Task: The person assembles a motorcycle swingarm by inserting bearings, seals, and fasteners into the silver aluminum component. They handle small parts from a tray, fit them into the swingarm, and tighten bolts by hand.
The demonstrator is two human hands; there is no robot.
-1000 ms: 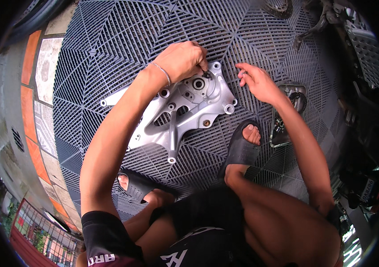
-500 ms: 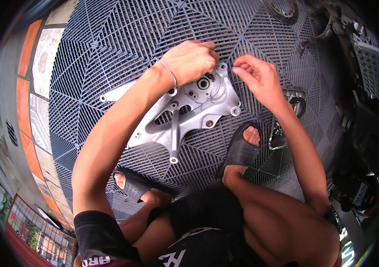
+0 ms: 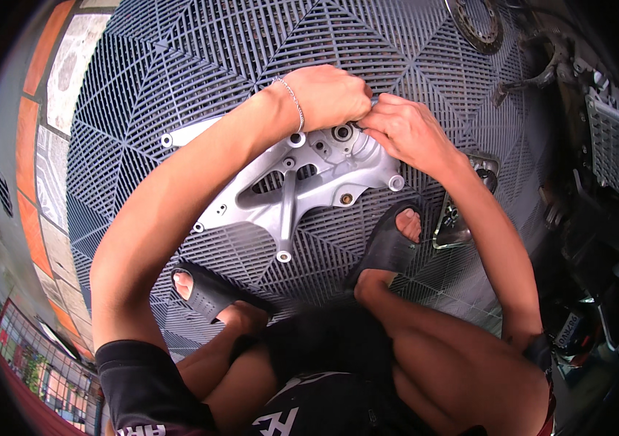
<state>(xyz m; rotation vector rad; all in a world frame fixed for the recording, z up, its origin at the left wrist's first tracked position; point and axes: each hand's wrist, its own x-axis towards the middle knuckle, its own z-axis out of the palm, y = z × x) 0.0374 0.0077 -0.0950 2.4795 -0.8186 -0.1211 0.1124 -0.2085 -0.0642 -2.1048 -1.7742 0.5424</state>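
A silver cast-metal motorcycle swingarm point(image 3: 259, 192), with round bosses, bearing holes and a triangular opening, lies on the slatted floor mat in front of me. My left hand point(image 3: 333, 98) is curled over its far edge, fingers closed and turned away from view. Right beside it, my right hand point(image 3: 404, 131) bends in at the far right corner of the casting, thumb and fingers pinched together. The two hands meet at the fingertips. Whatever is between the fingers is hidden or too small to make out.
Grey slatted mat tiles point(image 3: 208, 65) cover the floor. A metal tray point(image 3: 455, 234) holding small parts lies to the right. Further off are a brake disc point(image 3: 475, 25) and dark motorcycle parts point(image 3: 593, 240). My sandalled feet point(image 3: 386, 243) stand near the casting.
My right hand has moved left from beside the casting and now meets the left hand at its far right corner. The view has shifted slightly.
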